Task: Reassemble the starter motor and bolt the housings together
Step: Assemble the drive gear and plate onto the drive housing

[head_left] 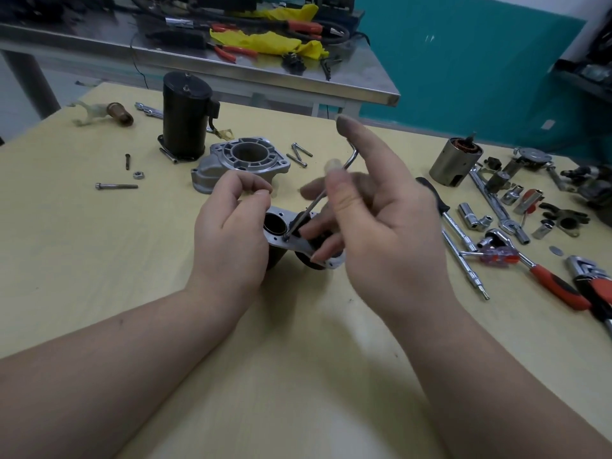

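Steadying the silver twin-bore housing [281, 240], the left hand [231, 226] grips it; right hand [374, 207] pinches a hex key [318, 200].

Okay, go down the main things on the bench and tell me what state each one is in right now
Flanged housing: upright, bores open, steadied by left hand.
Hex key: tip in a flange screw, held by right hand.
Aluminium end housing: detached, open side up.
Black motor can: standing upright.
Long bolts: loose on table.

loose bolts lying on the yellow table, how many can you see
4: one long bolt at the left, a short dark one above it, and two right of the aluminium housing. More may be hidden behind the black motor body or the hands.
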`<state>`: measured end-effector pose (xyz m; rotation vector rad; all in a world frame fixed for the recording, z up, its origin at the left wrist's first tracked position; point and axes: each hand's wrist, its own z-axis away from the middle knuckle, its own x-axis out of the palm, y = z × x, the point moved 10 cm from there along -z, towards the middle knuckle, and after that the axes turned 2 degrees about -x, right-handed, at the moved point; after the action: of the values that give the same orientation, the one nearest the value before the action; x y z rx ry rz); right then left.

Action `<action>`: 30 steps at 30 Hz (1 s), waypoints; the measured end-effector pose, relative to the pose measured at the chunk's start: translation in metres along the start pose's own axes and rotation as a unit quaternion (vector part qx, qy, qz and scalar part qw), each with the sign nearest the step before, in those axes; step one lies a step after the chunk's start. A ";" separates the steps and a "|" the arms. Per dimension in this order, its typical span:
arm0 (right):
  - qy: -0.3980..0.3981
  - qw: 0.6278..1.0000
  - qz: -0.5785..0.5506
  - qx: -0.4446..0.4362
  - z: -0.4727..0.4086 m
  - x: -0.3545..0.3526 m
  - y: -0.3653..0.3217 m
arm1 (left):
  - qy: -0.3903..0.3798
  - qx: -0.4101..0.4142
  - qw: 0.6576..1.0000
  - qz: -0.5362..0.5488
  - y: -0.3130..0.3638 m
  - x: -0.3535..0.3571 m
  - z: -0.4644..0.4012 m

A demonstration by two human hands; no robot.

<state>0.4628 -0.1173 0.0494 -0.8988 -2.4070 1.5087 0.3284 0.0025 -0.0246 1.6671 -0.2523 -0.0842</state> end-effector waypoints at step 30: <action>-0.001 0.989 -0.121 0.083 0.003 0.014 0.012 | 0.029 -0.001 1.000 -0.012 -0.002 -0.005 -0.005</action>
<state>0.4550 -0.1080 0.0347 -0.5497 -2.2536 1.5840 0.3244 0.0082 -0.0264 1.6686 -0.1882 -0.0551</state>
